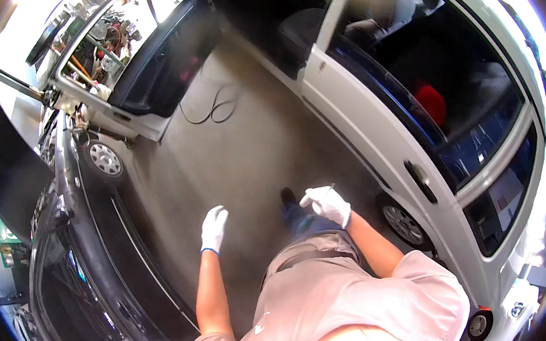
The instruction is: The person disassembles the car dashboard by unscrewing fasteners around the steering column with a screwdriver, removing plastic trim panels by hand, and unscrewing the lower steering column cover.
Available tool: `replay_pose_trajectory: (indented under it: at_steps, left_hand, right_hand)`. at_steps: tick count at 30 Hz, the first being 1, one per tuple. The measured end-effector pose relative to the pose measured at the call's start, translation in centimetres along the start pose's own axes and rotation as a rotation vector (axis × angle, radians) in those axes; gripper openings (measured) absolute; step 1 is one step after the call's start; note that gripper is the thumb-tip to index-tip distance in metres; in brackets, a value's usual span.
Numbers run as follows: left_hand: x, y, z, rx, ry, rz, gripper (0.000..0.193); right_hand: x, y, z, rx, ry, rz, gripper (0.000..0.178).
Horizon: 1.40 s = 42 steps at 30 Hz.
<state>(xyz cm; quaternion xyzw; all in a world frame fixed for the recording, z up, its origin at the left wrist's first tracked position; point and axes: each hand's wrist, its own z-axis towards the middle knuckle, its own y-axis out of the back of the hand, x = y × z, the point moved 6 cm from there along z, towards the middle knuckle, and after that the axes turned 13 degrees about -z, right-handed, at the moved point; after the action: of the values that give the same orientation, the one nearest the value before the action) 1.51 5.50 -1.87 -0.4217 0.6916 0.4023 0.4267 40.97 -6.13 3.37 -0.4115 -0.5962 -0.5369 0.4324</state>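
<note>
Tool (328, 187), small and thin, kind unclear, pinched in right hand (328, 204) at 5 o'clock from centre, above floor (245, 147). Left hand (214, 227) empty, fingers loosely curled. I read step as walking between white car (372, 116) and dark car (96, 225). Next: steady grip, pick door.

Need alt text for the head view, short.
A person in white gloves stands on a grey floor between a white car and a dark car. The right hand pinches a small thin object, too small to identify; the left hand hangs empty. A loop of cable lies ahead.
</note>
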Motion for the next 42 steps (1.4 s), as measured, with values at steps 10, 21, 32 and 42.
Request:
replay_pose_trajectory:
  at_steps: [10, 21, 32, 42]
  left_hand:
    - [-17.6, -2.8, 16.7, 0.229, 0.102, -0.13, 0.03]
    - [-31.5, -2.5, 57.6, 0.53, -0.278, 0.336, 0.036]
    - [-25.5, -10.3, 99.8, 0.604, 0.078, 0.798, 0.096]
    - [-7.2, -23.9, 129.8, 0.406, -0.659, 0.83, 0.084]
  right_hand:
    - [18.3, -7.0, 35.5, 0.312, -0.187, 0.173, 0.032]
    - [7.4, 4.2, 65.6, 0.094, -0.422, -0.143, 0.067]
    - [-21.5, 22.2, 102.1, -0.051, -0.354, -0.584, 0.044]
    - [-38.7, 33.9, 122.5, -0.019, -0.19, -1.089, 0.042]
